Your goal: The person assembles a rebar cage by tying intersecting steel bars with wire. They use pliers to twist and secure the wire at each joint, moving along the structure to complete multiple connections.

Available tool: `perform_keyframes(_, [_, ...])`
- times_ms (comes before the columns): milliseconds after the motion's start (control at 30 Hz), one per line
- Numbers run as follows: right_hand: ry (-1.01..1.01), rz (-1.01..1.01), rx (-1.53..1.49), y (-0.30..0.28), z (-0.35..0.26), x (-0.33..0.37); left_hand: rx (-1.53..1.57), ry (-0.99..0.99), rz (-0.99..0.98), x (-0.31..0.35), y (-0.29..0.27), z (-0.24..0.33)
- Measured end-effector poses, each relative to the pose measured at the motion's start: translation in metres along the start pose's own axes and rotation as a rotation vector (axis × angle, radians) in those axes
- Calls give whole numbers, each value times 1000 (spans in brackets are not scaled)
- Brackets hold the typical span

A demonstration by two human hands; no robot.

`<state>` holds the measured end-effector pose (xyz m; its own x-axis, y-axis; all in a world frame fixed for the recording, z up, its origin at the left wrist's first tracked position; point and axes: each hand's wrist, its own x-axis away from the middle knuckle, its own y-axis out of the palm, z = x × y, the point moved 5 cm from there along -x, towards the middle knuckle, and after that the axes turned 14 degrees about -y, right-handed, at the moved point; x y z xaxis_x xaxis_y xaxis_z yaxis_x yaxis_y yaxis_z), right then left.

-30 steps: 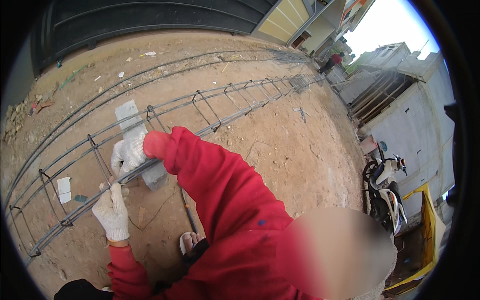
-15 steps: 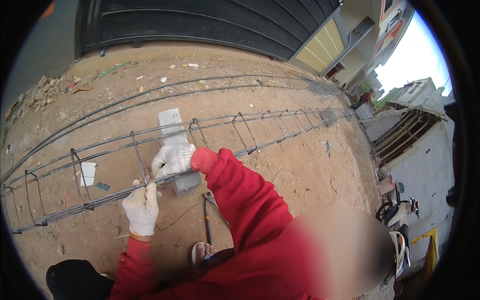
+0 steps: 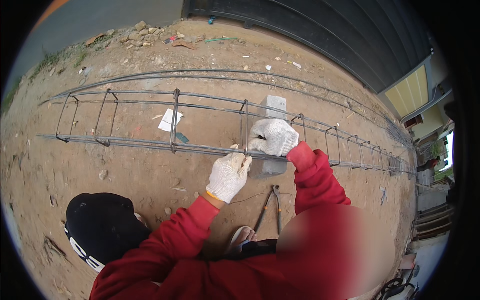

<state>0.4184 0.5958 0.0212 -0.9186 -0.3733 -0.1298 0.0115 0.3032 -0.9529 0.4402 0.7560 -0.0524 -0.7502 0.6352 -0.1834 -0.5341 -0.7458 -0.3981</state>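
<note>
A long rebar cage (image 3: 210,148) of straight bars and bent stirrups lies across the ground in front of me. At a stirrup's lower corner, my left hand (image 3: 229,176), in a white knit glove, is closed around the near bars, a fingertip showing beyond them. Just right of that stirrup, my right hand (image 3: 276,136), gloved alike, is closed with curled fingers on the same bars. Any tie wire between the fingers is too small to make out. A grey concrete block (image 3: 274,103) lies crosswise at the cage, partly covered by my right hand.
Orange-handled pincers (image 3: 270,207) lie on the dirt near my sandalled foot (image 3: 243,237). Loose long bars (image 3: 200,75) run beyond the cage. White scrap (image 3: 170,120) lies beneath it. Rubble (image 3: 142,32) and a dark gate (image 3: 310,30) are farther back. Rounded black cloth (image 3: 105,225) fills the lower left.
The view has swung left, so the cage and hands appear farther right and the cage lies more level. Both hands remain at the same stirrup; the right fingers look more curled.
</note>
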Motion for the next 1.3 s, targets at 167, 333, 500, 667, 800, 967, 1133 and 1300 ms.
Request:
perform_keyframes(167, [-23,-8,378,-15,-26,-12,-25,46,50,-2,-2,5])
perform_keyframes(333, [-137,3,606,-18,-52,-12,-54,-8,21,-2,1,2])
perform_keyframes(500, [83,178,460,-12,-81,7,-53,68,47,-2,-5,6])
perform_keyframes(667, [213,423,238,12,-101,19,13,87,34,-1,-11,9])
perform_keyframes(800, [218,431,233,19,-102,24,20,8,31,8,-22,16])
perform_keyframes(967, [251,436,207,13,-103,25,216,-522,-395,19,-37,4])
perform_keyframes(1133, [265,398,163,13,-102,26,1625,-1140,-973,33,-25,10])
perform_keyframes(1300, [286,475,108,14,-102,40,2284,-1158,-1057,37,11,37])
